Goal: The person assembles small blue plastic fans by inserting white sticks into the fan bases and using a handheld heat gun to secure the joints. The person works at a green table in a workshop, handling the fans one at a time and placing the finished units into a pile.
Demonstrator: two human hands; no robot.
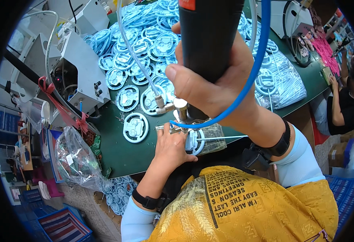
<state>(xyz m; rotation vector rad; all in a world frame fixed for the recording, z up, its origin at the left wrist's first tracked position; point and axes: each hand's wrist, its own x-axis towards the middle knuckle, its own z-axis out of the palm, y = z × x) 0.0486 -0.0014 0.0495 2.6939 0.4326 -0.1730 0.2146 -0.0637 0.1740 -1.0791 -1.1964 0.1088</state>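
My right hand [215, 86] is wrapped round the thick black body of an upright power screwdriver [209, 44]. Its metal head [180, 105], with a clear feed tube [133, 50] joined at the side, points down just beyond my left fingers. My left hand [169, 146] lies over the left part of a light blue toy steering wheel [197, 141], thumb along its near side, holding it on a flat taped block [216, 145]. A thin pale rod runs from the wheel to the right. The screwdriver's tip is partly hidden by my hands.
Light blue wheel parts [136, 127] lie on the green table [122, 157], heaped at the back. Bagged parts [284, 80] lie right. A blue hose [261, 52] arcs past my right hand. A grey machine [78, 68] stands left; another person [348, 97] sits right.
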